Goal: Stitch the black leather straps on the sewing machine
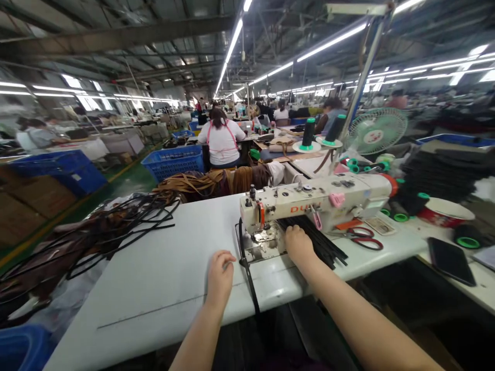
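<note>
A white sewing machine (286,203) with orange lettering stands on the pale table. A narrow black strap (249,281) hangs from beside its needle area over the table's front edge. My left hand (221,273) is just left of this strap, fingers loosely bent and apart, with nothing visible in it. Under the machine arm lies a bundle of black straps (323,245), their cut ends toward the front right. My right hand (299,243) is at the bundle's left side, right of the needle plate, fingers curled onto the straps; its fingertips are partly hidden.
Red-handled scissors (365,238) lie right of the bundle, and a phone (451,261) farther right. Thread cones (308,134) and a fan (375,131) stand behind. Dark straps (150,219) spill over the table's left edge. A co-worker (222,136) sits ahead beside a blue crate (174,162).
</note>
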Demonstrator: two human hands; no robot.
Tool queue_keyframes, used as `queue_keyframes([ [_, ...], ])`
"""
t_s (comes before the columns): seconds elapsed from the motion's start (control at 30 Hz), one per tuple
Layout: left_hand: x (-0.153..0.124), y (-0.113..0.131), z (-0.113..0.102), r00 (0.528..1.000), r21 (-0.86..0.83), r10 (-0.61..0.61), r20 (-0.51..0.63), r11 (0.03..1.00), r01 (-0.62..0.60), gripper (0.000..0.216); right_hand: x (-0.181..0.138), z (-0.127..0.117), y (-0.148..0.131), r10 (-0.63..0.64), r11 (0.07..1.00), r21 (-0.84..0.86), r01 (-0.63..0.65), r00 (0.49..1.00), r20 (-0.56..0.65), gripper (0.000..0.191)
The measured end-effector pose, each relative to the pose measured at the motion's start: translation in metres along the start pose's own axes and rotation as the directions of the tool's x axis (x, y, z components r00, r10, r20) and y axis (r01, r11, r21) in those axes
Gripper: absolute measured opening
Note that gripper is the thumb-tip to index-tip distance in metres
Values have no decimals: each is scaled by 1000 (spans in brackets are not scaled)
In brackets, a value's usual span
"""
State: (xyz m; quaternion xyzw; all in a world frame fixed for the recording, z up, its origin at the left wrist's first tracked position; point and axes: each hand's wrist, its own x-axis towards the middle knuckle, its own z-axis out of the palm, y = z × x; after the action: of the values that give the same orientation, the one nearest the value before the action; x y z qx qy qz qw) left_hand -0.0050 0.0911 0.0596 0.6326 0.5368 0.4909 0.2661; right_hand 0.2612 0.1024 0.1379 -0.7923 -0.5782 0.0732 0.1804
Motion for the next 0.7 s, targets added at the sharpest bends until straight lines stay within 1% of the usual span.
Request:
queue_keyframes([
  [0.1,-2,4,0,1000,42,15,8,999,-16,21,2,-8,3,79,968,228,-104,990,115,22],
  [0.17,-4,6,2,1000,68,26,7,997,-26,22,-3,-12,6,106,892,407,-197,966,236,15],
  [0.2,-4,7,3,1000,78,29,8,996,-29,23,-9,-13,7,107,834,493,-249,949,298,12],
  [0.27,-3,9,6,1000,98,23,13,995,-25,25,-24,-12,9,94,686,637,-351,912,400,12],
  [0.33,1,8,9,1000,118,4,19,993,-6,27,-44,-11,10,83,526,726,-443,876,475,14],
  [0.37,6,7,10,1000,127,-9,21,992,7,28,-54,-10,11,81,455,747,-485,858,507,15],
  [0.43,18,4,13,999,149,-38,24,988,34,30,-73,-9,14,85,340,758,-557,821,565,17],
  [0.47,27,3,15,998,164,-54,32,985,48,31,-80,-9,16,87,249,752,-611,787,611,18],
  [0.5,36,2,17,997,181,-71,44,981,62,31,-86,-9,18,79,109,727,-678,735,674,20],
  [0.53,45,0,19,994,202,-90,64,977,75,32,-92,-9,20,51,-57,675,-736,673,738,21],
  [0.57,55,-1,22,991,223,-106,85,971,85,32,-97,-9,22,0,-225,594,-772,610,793,23],
  [0.6,64,-2,25,989,236,-115,98,968,89,31,-101,-9,23,-61,-360,505,-785,559,827,23],
  [0.63,73,-3,28,986,248,-120,112,965,89,30,-105,-9,23,-109,-436,443,-783,534,838,23],
  [0.67,80,-4,32,985,256,-120,123,963,85,28,-110,-9,23,-125,-447,437,-781,538,833,22],
  [0.7,86,-4,36,984,262,-118,133,962,80,26,-116,-8,23,-113,-418,470,-778,558,822,22],
])
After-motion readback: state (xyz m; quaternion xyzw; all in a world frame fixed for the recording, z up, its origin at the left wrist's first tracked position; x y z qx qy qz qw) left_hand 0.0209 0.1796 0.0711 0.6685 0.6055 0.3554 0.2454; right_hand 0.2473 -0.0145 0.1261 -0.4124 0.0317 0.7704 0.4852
